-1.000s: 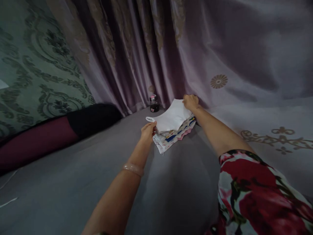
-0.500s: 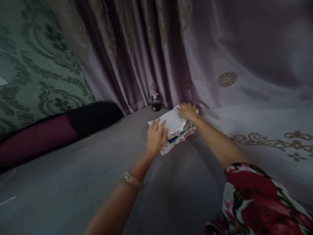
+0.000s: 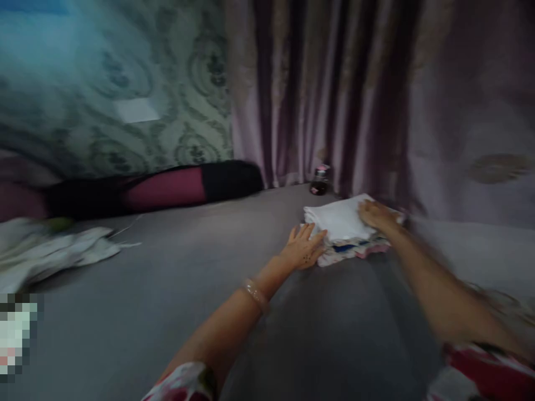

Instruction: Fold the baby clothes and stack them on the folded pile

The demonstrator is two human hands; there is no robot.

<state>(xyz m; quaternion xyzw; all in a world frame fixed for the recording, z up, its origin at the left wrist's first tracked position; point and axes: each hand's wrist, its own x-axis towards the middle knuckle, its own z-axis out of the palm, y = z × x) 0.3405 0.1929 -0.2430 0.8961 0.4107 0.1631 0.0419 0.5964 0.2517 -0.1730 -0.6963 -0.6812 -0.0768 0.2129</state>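
A white folded cloth [image 3: 340, 219] lies on top of a stack of folded patterned cloths [image 3: 346, 252], whose blue, pink and floral edges show below it. My left hand [image 3: 303, 245] is at the near left corner of the stack, fingers spread, fingertips at its edge. On the right end of the white cloth rests my right hand [image 3: 378, 215], its fingers stretched over the top and slightly blurred. Neither hand is closed around anything. A clear bangle [image 3: 254, 294] circles my left wrist.
The stack lies on a grey sheet [image 3: 200, 278]. Behind it stands a small dark jar [image 3: 319, 182] with a pink-topped lid, close to the purple curtains [image 3: 288, 111]. A long black and dark-pink bundle [image 3: 167, 187] lies along the wall. Crumpled white cloth [image 3: 71, 250] is at left.
My view has swung to the left, bringing the crumpled cloth into sight. My left hand has slid off the white cloth's top to the stack's left edge; the right stays on top.
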